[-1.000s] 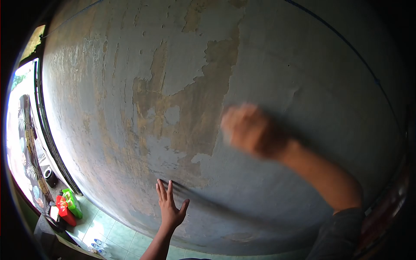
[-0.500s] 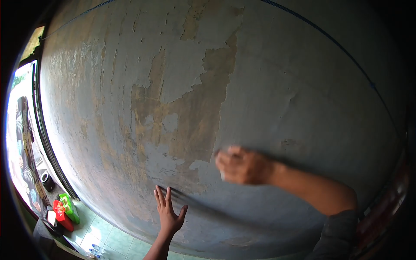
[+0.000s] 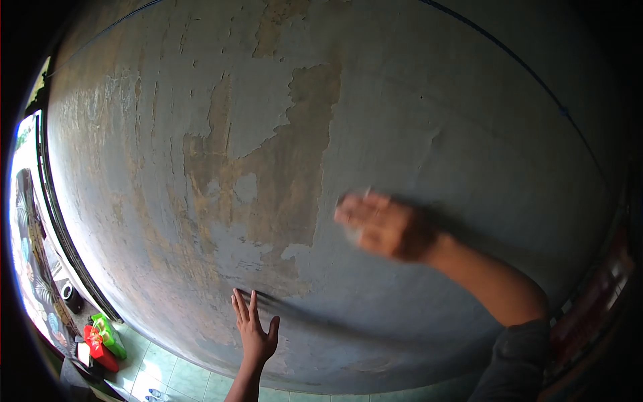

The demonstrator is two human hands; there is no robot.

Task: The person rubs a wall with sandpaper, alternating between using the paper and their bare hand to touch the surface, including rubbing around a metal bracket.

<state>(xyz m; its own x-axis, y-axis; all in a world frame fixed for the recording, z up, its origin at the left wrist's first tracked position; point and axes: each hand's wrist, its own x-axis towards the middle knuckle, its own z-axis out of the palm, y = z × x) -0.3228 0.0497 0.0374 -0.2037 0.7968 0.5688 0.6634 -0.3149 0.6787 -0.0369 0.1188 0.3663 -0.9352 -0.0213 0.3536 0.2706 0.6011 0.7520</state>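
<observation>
A grey-blue wall point(image 3: 429, 134) with a large patch of peeled, brownish paint point(image 3: 281, 181) fills the view. My left hand point(image 3: 253, 329) lies flat against the wall low down, fingers spread and pointing up, holding nothing. My right hand point(image 3: 385, 224) is blurred with motion and pressed to the wall just right of the peeled patch. Its fingers are closed over a small pale piece point(image 3: 353, 234) that shows at the fingertips; I cannot tell what it is. My right arm, in a dark sleeve point(image 3: 519, 362), reaches in from the lower right.
A bright doorway with a dark frame point(image 3: 57, 221) stands at the far left. Green and red packages point(image 3: 104, 338) and a small bottle point(image 3: 155, 394) lie on the pale green tiled floor point(image 3: 181, 378) below. A thin blue line point(image 3: 529, 70) crosses the wall's upper right.
My right hand swept down the wall from beside the peeled patch, then came back up a little. My left hand stays flat on the wall. The view has shifted slightly.
</observation>
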